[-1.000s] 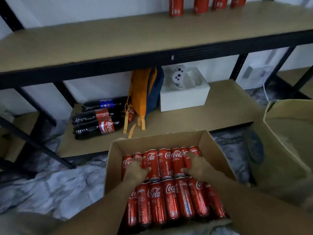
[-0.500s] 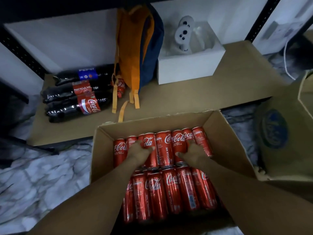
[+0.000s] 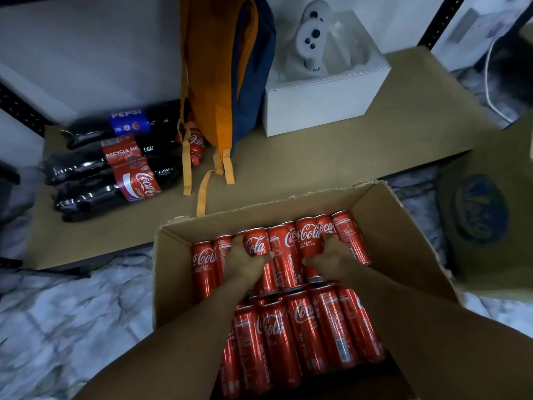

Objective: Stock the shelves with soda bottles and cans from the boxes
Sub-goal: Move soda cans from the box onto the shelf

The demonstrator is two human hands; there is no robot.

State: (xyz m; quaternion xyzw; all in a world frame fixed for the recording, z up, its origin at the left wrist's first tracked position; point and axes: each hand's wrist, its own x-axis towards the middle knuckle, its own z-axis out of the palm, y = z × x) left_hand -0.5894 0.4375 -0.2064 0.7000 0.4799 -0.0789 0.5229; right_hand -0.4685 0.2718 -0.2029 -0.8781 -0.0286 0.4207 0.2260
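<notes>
The low shelf board (image 3: 331, 168) stretches beyond both hands, with marbled floor (image 3: 72, 313) to the left of the left arm. Just this side of the shelf's front edge sits an open cardboard box (image 3: 173, 255), and both hands reach down into it. It holds red Coca-Cola cans lying on their sides in two rows, a far row under the hands and a near row (image 3: 305, 327) between the forearms. A second cardboard box (image 3: 484, 226) stands to the right of the right hand. Beyond the hands on the shelf an orange and blue backpack (image 3: 219, 82) stands upright, and right of it a white box (image 3: 326, 102) holds pale controllers (image 3: 310, 44). Beyond and left of the left hand lie three dark soda bottles (image 3: 121, 157), side by side. The left hand (image 3: 248, 264) curls its fingers round one far-row can (image 3: 256, 243). The right hand (image 3: 331, 255) grips another can (image 3: 308, 241) beside it.
</notes>
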